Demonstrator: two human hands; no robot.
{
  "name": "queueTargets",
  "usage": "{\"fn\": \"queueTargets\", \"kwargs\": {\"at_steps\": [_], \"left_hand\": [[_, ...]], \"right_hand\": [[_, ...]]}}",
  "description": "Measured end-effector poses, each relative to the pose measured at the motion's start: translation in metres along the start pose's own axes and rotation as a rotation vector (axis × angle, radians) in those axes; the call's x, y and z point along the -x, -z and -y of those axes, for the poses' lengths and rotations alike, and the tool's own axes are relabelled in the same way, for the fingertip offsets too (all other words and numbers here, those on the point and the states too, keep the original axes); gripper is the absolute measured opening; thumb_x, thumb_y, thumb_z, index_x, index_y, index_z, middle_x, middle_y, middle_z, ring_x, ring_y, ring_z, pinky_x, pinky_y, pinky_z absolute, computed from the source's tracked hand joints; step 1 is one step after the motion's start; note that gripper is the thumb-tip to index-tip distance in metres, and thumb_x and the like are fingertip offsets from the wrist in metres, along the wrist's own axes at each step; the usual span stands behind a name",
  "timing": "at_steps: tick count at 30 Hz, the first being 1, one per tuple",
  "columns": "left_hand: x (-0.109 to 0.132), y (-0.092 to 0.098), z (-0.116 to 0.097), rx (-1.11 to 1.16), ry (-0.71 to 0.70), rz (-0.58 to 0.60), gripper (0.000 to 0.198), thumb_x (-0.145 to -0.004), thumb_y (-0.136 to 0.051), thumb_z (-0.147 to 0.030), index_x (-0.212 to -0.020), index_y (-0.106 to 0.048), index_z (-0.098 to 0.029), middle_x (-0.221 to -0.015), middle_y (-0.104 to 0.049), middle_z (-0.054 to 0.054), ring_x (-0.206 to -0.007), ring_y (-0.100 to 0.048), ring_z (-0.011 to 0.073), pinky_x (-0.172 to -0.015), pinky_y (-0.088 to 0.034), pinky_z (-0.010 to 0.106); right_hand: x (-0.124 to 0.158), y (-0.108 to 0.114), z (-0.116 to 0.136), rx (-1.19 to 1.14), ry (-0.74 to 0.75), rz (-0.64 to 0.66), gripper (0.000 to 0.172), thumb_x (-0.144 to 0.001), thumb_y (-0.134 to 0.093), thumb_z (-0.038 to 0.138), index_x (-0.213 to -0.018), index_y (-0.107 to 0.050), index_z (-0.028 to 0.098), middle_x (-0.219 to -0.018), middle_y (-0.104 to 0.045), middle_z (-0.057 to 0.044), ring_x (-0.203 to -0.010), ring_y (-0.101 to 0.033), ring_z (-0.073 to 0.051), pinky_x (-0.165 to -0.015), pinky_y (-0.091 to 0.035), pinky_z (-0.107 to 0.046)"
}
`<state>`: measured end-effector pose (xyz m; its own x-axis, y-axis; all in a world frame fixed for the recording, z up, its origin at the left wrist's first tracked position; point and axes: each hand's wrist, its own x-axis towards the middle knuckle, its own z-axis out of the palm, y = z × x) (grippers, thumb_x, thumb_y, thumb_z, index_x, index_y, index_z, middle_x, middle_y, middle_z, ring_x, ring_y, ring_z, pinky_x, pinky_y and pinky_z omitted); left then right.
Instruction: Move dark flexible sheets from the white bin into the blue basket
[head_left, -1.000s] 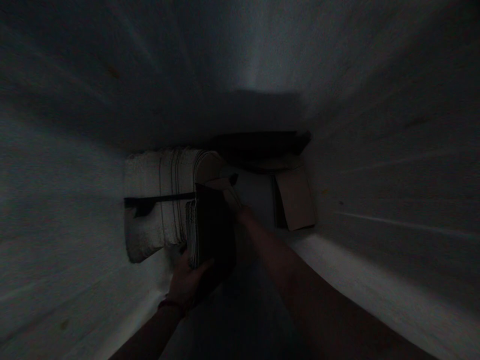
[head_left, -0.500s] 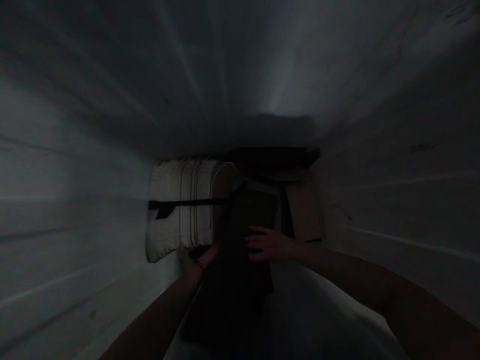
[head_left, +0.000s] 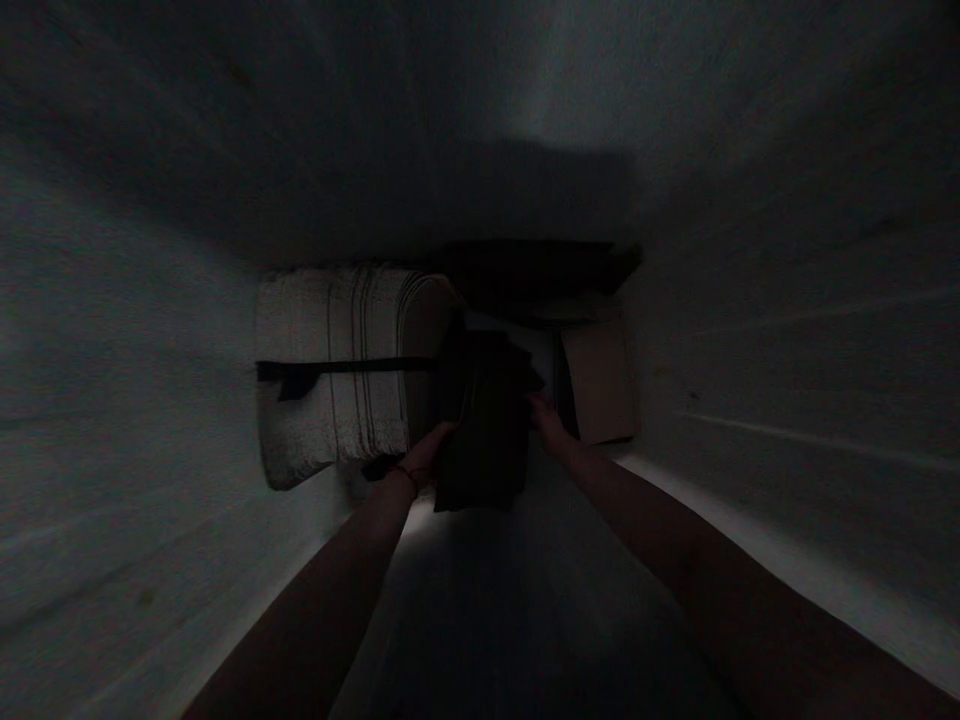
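Note:
Between my two hands is a dark, roughly rectangular bundle (head_left: pixel 484 430). The picture is too dark to tell what kind of thing it is. My left hand (head_left: pixel 429 456) grips its left edge, with some fingers hidden behind it. At its right edge, my right hand (head_left: pixel 546 415) has its fingers closed on the upper side. Left of the bundle lies a light, folded woven blanket (head_left: pixel 330 320) with dark stripes. A dark strap (head_left: pixel 352 367) runs across that blanket.
Pale walls (head_left: pixel 787 330) enclose the space on both sides and at the back. A brown cardboard-like piece (head_left: pixel 598 380) stands at the right. Behind the bundle lies a long dark object (head_left: pixel 540 265), its kind unclear.
The dark bundle has moved away from me, deeper into the space. My right hand has gone from lying across its top to its right edge. My left hand has moved forward with it.

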<state>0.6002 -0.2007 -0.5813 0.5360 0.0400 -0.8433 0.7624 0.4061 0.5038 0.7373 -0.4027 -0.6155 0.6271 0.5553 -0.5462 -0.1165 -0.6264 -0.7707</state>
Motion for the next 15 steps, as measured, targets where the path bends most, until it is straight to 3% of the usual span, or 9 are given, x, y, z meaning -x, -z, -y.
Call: {"fn": "queueTargets", "kwargs": {"at_steps": [2, 4, 6, 9, 12, 15], "left_hand": [[-0.008, -0.006, -0.008, 0.079, 0.050, 0.049, 0.073, -0.082, -0.046, -0.069, -0.126, -0.058, -0.012, -0.122, -0.064, 0.018, -0.106, -0.064, 0.0303, -0.086, -0.055, 0.043], [-0.015, -0.013, -0.018, 0.092, 0.087, 0.058, 0.076, -0.078, -0.057, -0.068, -0.133, -0.053, -0.015, -0.130, -0.060, 0.016, -0.112, -0.061, 0.0293, -0.090, -0.054, 0.042], [-0.020, -0.019, -0.031, 0.004, 0.074, 0.008, 0.084, -0.067, -0.076, -0.058, -0.135, -0.050, -0.016, -0.131, -0.058, 0.018, -0.113, -0.061, 0.0296, -0.092, -0.052, 0.041], [-0.016, -0.035, -0.048, -0.112, 0.029, -0.014, 0.093, -0.063, -0.080, -0.055, -0.139, -0.043, -0.016, -0.129, -0.059, 0.019, -0.107, -0.063, 0.0301, -0.087, -0.053, 0.041], [-0.006, -0.064, -0.053, -0.453, 0.022, -0.172, 0.104, -0.061, -0.081, -0.053, -0.142, -0.032, -0.011, -0.126, -0.057, 0.024, -0.109, -0.061, 0.0349, -0.086, -0.051, 0.043], [0.001, -0.098, -0.050, -0.914, -0.032, -0.361, 0.088, -0.073, -0.073, -0.042, -0.141, -0.029, -0.006, -0.120, -0.056, 0.028, -0.108, -0.059, 0.0403, -0.083, -0.048, 0.046]], "right_hand": [[-0.007, -0.014, -0.010, -0.025, -0.081, -0.046, 0.042, -0.095, -0.034, 0.033, -0.132, -0.043, 0.017, -0.130, -0.054, -0.016, -0.117, -0.054, -0.021, -0.093, -0.048, -0.039], [-0.011, -0.020, -0.018, -0.028, -0.120, -0.045, 0.044, -0.087, -0.051, 0.040, -0.124, -0.048, 0.015, -0.121, -0.057, -0.014, -0.108, -0.056, -0.021, -0.088, -0.049, -0.037], [-0.011, -0.018, -0.024, -0.014, -0.119, -0.011, 0.045, -0.073, -0.069, 0.038, -0.110, -0.054, 0.016, -0.114, -0.058, -0.010, -0.103, -0.055, -0.022, -0.089, -0.048, -0.038], [-0.008, -0.008, -0.025, 0.007, -0.061, 0.062, 0.041, -0.061, -0.078, 0.026, -0.096, -0.057, 0.016, -0.110, -0.058, -0.007, -0.101, -0.053, -0.021, -0.093, -0.046, -0.040], [-0.006, -0.001, -0.020, 0.011, 0.007, 0.110, 0.035, -0.063, -0.075, 0.018, -0.094, -0.058, 0.017, -0.112, -0.058, -0.008, -0.106, -0.052, -0.021, -0.097, -0.043, -0.040], [-0.003, 0.006, -0.016, 0.010, 0.028, 0.111, 0.028, -0.071, -0.067, 0.014, -0.098, -0.058, 0.016, -0.113, -0.058, -0.008, -0.105, -0.054, -0.021, -0.096, -0.045, -0.041]]}}
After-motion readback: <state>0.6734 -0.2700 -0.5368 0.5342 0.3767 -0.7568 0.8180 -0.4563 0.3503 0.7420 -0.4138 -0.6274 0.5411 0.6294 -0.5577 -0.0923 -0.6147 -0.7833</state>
